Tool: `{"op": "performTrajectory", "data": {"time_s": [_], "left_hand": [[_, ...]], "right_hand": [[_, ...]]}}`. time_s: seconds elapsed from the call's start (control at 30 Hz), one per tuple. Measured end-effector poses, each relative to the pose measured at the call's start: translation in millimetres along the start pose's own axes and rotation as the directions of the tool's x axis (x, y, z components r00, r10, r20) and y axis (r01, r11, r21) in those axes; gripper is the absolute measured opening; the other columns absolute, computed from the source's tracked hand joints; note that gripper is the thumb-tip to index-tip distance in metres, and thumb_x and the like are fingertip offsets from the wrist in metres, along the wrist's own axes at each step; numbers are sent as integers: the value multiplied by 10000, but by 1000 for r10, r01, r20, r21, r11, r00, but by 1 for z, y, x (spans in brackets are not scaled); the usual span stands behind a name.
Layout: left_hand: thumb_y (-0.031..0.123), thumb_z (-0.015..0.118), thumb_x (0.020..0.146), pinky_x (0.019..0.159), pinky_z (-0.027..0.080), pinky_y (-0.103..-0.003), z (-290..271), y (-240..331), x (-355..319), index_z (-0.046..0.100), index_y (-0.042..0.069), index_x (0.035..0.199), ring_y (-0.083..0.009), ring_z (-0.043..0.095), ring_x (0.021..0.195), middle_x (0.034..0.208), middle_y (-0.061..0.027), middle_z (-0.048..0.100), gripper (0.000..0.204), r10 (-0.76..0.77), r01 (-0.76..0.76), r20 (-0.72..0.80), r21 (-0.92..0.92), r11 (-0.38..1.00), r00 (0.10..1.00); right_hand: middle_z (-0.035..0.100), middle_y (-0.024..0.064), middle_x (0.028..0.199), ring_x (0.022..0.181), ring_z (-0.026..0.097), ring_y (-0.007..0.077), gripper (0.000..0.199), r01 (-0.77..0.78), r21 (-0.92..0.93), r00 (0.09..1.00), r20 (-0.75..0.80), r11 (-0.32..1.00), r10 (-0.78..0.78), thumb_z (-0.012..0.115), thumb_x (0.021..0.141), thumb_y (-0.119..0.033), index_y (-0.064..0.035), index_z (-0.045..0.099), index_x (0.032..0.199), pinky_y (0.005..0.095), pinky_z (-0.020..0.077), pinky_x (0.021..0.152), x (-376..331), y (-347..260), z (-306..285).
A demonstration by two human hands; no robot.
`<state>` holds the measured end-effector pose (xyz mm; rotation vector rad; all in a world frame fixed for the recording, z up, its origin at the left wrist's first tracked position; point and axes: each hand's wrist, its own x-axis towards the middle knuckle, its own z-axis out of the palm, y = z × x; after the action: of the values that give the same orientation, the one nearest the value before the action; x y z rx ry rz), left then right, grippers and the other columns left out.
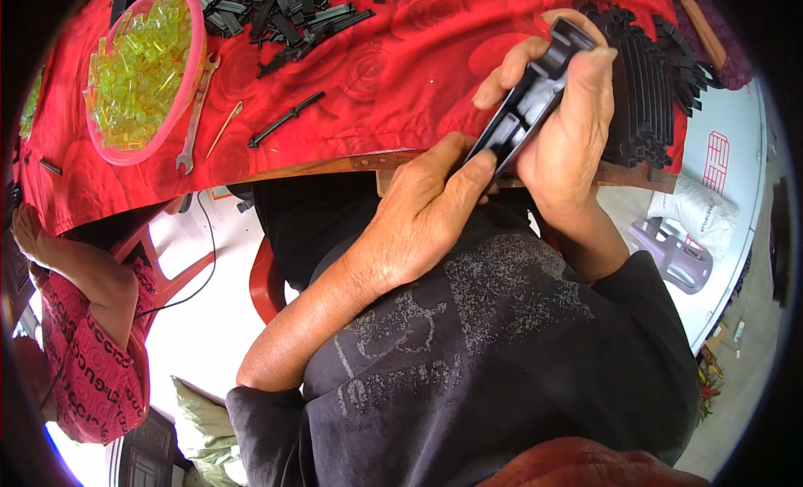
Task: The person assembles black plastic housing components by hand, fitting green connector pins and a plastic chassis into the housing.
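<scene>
A long black plastic part (539, 94) with a hollow, ribbed channel is held tilted in front of my chest, just over the table's near edge. My left hand (427, 202) grips its lower end, thumb along the side. Around the upper end is my right hand (573, 127), its thumb on one edge and its fingers curled behind the other. To the right of my right hand lie several stacked black plastic strips (640, 94), their near ends lined up.
A pink basket (197, 60) of yellow-green clear plastic pieces (142, 77) stands at left, beside a wrench (196, 119). A thin black rod (284, 120) and a pale stick (224, 129) lie on the red tablecloth (360, 94). Loose black parts (284, 14) are heaped behind. Other people sit at both sides.
</scene>
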<state>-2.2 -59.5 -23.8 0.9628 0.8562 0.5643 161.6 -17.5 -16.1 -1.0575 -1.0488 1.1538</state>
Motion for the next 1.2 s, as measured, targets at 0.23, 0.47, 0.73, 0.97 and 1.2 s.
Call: {"op": "performTrajectory", "data": {"time_s": [0.23, 0.47, 0.73, 0.97, 1.2], "left_hand": [[206, 540, 1072, 849, 501, -270, -5, -1, -5, 575, -51, 1242, -109, 616, 919, 954, -61, 671, 309, -55, 54, 8, 120, 991, 998], [157, 646, 981, 643, 498, -325, 2, -13, -2, 622, -45, 1179, -154, 623, 691, 767, -121, 679, 285, 66, -55, -94, 115, 992, 993], [155, 661, 965, 673, 540, -342, 2, -5, -1, 633, -43, 1149, -189, 703, 727, 803, -171, 717, 272, 34, -29, -105, 41, 999, 994], [151, 669, 944, 652, 542, -346, 6, -9, 4, 663, -40, 1082, -206, 704, 684, 780, -175, 720, 235, 42, -31, -132, 84, 996, 990], [150, 686, 929, 624, 529, -348, 9, -9, 3, 676, -33, 1051, -200, 684, 644, 743, -164, 707, 220, 65, -56, -179, 55, 997, 982]], "right_hand": [[633, 124, 857, 736, 653, 261, 518, -102, 191, 989, -90, 976, 121, 410, 1079, -524, -64, 508, 1297, 399, 570, 706, 8, 8, -16], [658, 109, 915, 799, 674, 236, 510, -156, 183, 978, -108, 971, 178, 409, 1090, -497, -53, 535, 1306, 387, 574, 758, 11, 8, -18], [662, 100, 948, 841, 671, 232, 504, -212, 222, 965, -103, 952, 240, 388, 1101, -480, -48, 535, 1314, 381, 559, 787, 17, 11, -25], [677, 123, 1012, 895, 679, 283, 466, -195, 429, 980, 60, 882, 188, 479, 1073, -443, -94, 495, 1382, 418, 567, 830, 10, 10, -23], [650, 116, 958, 843, 659, 252, 552, -94, 259, 996, 22, 961, 91, 379, 1089, -521, -45, 511, 1337, 393, 559, 779, 11, 5, -23]]}}
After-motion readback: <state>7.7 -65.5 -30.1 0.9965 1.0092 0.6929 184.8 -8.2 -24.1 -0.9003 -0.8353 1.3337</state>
